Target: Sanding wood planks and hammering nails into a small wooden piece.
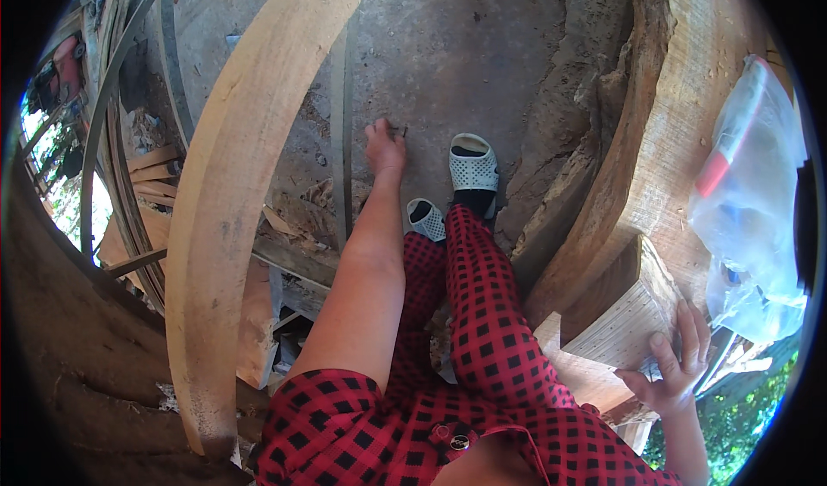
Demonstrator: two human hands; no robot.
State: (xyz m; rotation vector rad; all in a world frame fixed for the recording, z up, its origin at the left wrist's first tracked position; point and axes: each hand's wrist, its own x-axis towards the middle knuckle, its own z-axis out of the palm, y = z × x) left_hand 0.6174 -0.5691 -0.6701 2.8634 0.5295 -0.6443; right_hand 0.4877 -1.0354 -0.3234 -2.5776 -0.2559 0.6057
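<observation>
Fingers (690, 334) of the right hand (677, 377) spread on a wood block (613, 324), lower right of frame
Left hand (386, 149) is curled, upper middle, dark bit (402, 131) right at it, can't tell if gripped.

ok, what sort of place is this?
Probably a timber workshop or similar woodworking area: long pale board at left, thick rough-edged slab at right, and a cut wood piece under the right hand.

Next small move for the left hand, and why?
Probably have the left hand pinch and lift the small dark piece: it shows right by the fingers, over the concrete floor, while the right hand rests on the wooden block, perhaps for support. Whether it's already pinched is unclear.
</observation>
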